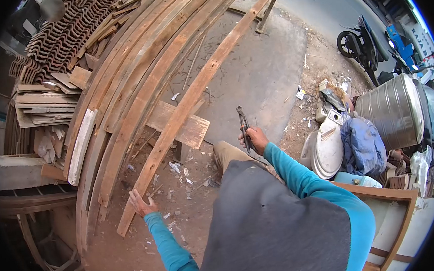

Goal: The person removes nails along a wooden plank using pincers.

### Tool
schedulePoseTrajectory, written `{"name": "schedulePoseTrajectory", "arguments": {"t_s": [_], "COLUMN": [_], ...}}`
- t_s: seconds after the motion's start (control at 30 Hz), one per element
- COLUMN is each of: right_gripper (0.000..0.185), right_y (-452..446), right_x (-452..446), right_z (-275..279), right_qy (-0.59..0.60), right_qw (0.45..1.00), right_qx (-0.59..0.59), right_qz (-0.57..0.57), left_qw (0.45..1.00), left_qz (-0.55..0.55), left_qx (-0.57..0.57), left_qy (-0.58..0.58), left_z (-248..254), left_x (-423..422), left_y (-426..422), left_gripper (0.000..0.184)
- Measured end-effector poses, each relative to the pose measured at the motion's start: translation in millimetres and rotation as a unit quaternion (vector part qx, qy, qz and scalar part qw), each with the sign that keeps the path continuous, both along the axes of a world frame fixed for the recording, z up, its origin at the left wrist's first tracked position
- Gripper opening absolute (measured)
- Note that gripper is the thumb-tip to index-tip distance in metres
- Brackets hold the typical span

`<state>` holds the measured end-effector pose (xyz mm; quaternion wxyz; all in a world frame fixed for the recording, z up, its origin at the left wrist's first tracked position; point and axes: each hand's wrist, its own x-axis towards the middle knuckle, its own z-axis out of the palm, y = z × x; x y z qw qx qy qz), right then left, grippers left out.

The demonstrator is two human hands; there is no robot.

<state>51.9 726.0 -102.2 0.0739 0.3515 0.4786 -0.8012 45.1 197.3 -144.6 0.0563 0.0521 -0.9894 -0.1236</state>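
Observation:
A pair of dark metal pincers [243, 118] is held by its handles in my right hand [256, 138], jaws pointing away from me. My left hand [143, 205] grips the near end of a long wooden plank [185, 107], with fingers over its right edge. The plank slants away to the upper right, and small dark holes mark its face. A short, wide board [193, 132] lies crosswise beneath it as a support. At the plank's far end is a wooden trestle leg [269, 13].
Long timbers [139, 75] are piled to the left, near stacked roof tiles [61, 33] and short boards [46, 103]. At right stand a metal drum [392, 110], a toilet seat [327, 148], a blue tarp bundle [361, 144] and a wooden frame [401, 223]. A motorcycle [363, 47] is parked roadside.

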Motion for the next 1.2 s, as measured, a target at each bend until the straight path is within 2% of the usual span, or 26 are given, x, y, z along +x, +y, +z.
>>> {"name": "schedulePoseTrajectory", "arguments": {"t_s": [0.03,0.07,0.13,0.17,0.2,0.27,0.3,0.4,0.43,0.57,0.63,0.7,0.8,0.87,0.93,0.97,1.03,1.13,1.2], "right_gripper": [0.023,0.023,0.019,0.022,0.022,0.03,0.035,0.038,0.048,0.061,0.061,0.062,0.058,0.059,0.062,0.063,0.066,0.065,0.062], "right_y": [9.7,19.7,40.6,56.7,64.9,84.8,99.2,156.2,175.9,251.8,280.9,304.7,324.9,330.6,331.1,330.0,330.3,329.5,330.2], "right_x": [0.8,1.3,-0.4,-2.4,-8.0,-20.0,-25.0,-45.3,-51.0,-68.5,-79.6,-87.5,-107.7,-122.6,-139.2,-148.2,-165.4,-189.2,-206.4], "right_z": [-4.7,-4.6,-5.2,-9.5,-4.3,12.4,-1.9,6.9,10.8,29.8,44.3,60.8,75.8,78.0,75.6,75.8,70.1,57.6,60.5], "right_qy": [0.001,-0.001,-0.007,-0.021,-0.02,-0.012,0.01,-0.009,-0.009,-0.016,-0.006,0.0,0.02,0.036,0.041,0.03,0.001,-0.027,-0.05], "right_qw": [1.0,1.0,0.998,0.994,0.994,0.992,0.991,0.988,0.985,0.983,0.98,0.977,0.975,0.981,0.989,0.992,0.996,0.996,0.995], "right_qx": [0.013,0.011,0.065,0.107,0.102,0.114,0.106,0.144,0.163,0.18,0.195,0.212,0.216,0.179,0.122,0.107,0.076,0.061,0.056], "right_qz": [0.002,0.001,0.002,0.03,0.028,-0.056,-0.08,-0.06,-0.049,-0.038,-0.04,-0.036,-0.047,-0.06,-0.069,-0.064,-0.049,-0.054,-0.068], "left_qw": [1.0,1.0,0.994,0.994,0.993,0.988,0.985,0.97,0.964,0.958,0.96,0.973,0.977,0.975,0.956,0.955,0.903,0.889,0.887], "left_qz": [0.007,0.006,0.041,0.039,0.016,-0.039,-0.07,-0.166,-0.189,-0.242,-0.249,-0.213,-0.182,-0.181,-0.207,-0.208,-0.224,-0.254,-0.269], "left_qx": [0.008,0.006,0.08,0.076,0.086,0.105,0.116,0.142,0.155,0.139,0.119,0.093,0.103,0.101,0.152,0.157,0.191,0.157,0.172], "left_qy": [0.008,0.007,0.061,0.062,0.082,0.105,0.108,0.111,0.103,0.061,0.054,-0.003,-0.05,-0.076,-0.143,-0.14,-0.314,-0.348,-0.334], "left_z": [-2.2,-1.4,0.9,5.0,9.9,17.0,18.8,33.7,32.3,35.1,31.2,28.2,30.7,32.9,31.5,31.8,36.0,46.4,6.6], "left_x": [-1.3,-3.6,-10.4,-16.4,-24.8,-50.5,-67.7,-135.5,-156.7,-235.3,-266.9,-285.6,-315.6,-341.5,-368.9,-382.8,-413.1,-439.9,-453.7], "left_y": [-0.2,10.1,33.0,54.0,83.9,147.3,181.0,291.9,320.9,424.7,456.0,480.2,508.1,520.1,529.8,536.2,553.9,591.5,608.2], "left_gripper": [0.085,0.085,0.073,0.073,0.068,0.061,0.06,0.057,0.057,0.067,0.071,0.08,0.081,0.082,0.087,0.087,0.105,0.115,0.116]}}
